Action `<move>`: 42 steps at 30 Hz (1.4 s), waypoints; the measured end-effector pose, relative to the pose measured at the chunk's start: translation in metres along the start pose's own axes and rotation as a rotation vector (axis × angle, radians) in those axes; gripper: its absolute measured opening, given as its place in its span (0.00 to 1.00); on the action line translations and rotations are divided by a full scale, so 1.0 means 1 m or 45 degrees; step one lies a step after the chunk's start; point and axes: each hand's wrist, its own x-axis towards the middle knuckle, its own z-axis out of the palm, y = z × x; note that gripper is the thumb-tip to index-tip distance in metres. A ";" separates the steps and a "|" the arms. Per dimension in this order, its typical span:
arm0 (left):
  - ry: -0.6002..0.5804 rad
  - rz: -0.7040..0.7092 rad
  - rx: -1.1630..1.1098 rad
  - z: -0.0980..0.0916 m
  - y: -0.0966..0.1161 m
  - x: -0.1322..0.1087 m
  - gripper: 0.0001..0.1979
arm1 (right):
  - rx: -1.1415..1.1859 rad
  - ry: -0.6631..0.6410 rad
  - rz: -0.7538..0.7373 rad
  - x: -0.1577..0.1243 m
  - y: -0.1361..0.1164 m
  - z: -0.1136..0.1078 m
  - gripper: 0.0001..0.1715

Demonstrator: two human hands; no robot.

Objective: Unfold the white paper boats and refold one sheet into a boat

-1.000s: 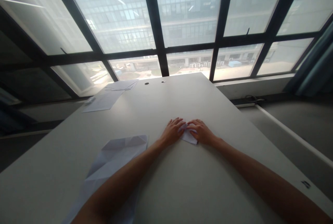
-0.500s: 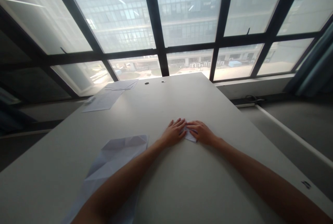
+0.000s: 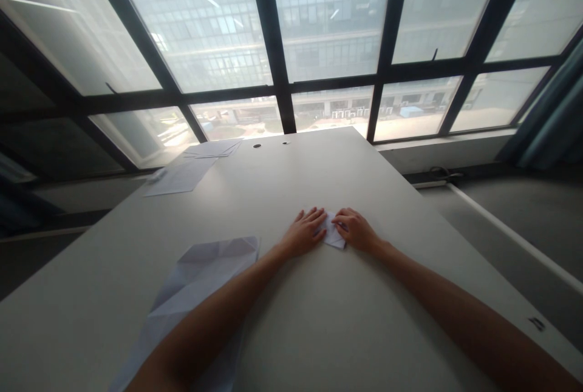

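A small folded piece of white paper (image 3: 334,238) lies on the white table (image 3: 291,319) in front of me. My left hand (image 3: 306,231) rests flat over its left part, fingers stretched out and pointing away from me. On the paper's right side, my right hand (image 3: 356,230) has its fingers curled and drawn together at the edge. Whether those fingertips pinch a fold is too small to make out. Much of the paper's left part is hidden under my left hand.
A large creased sheet of paper (image 3: 195,289) lies partly beneath my left forearm. Farther back on the left are several flat sheets (image 3: 182,175). Two round holes sit near the table's far edge, below the windows (image 3: 328,16). A dark mark (image 3: 536,323) shows at the right edge.
My right hand has shifted slightly right and its fingers have curled, uncovering more of the folded paper. My left hand has stayed in place.
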 end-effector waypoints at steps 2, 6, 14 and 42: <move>0.004 0.002 0.000 0.000 0.000 0.000 0.27 | 0.028 0.023 0.005 0.000 -0.001 -0.001 0.12; 0.003 -0.002 -0.003 0.001 -0.001 0.000 0.27 | 0.083 0.062 0.001 0.000 -0.002 -0.003 0.13; -0.007 -0.018 0.040 0.002 -0.001 0.000 0.27 | 0.061 0.009 0.025 -0.001 0.000 -0.001 0.12; -0.112 0.109 -0.026 -0.012 0.004 -0.003 0.32 | 0.823 -0.126 0.350 0.006 -0.012 -0.010 0.13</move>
